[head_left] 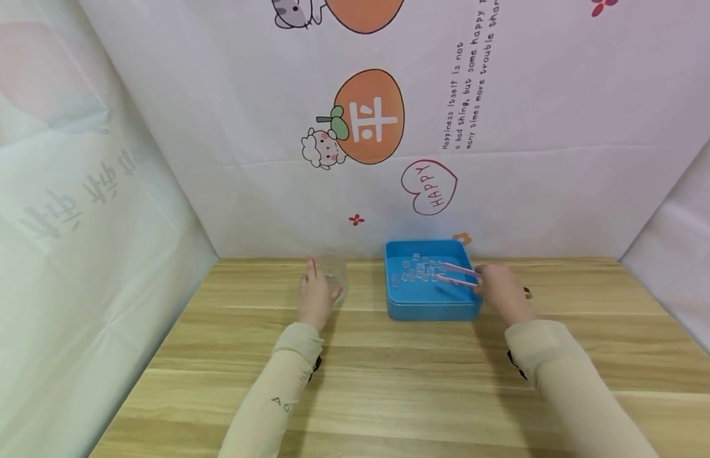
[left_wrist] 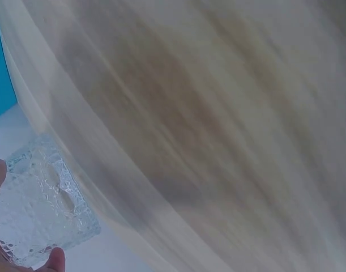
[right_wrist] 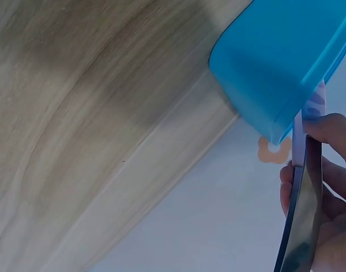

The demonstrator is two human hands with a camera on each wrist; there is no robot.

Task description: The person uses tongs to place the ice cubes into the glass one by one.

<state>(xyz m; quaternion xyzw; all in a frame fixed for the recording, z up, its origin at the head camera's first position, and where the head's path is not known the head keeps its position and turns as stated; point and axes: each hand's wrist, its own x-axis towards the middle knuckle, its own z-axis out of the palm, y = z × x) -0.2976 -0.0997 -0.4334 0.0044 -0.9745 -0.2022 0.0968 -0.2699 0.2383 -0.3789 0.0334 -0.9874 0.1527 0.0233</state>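
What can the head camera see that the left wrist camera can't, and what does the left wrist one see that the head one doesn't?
Only the head view shows the clear cubes, the pink tongs, the right hand holding them, and the red heart.

Only the left wrist view clearly shows the bumpy pattern on the glass.

Both show that glass, the left hand holding it, the wooden table and the blue box, though the left wrist view catches just a bit of the box.
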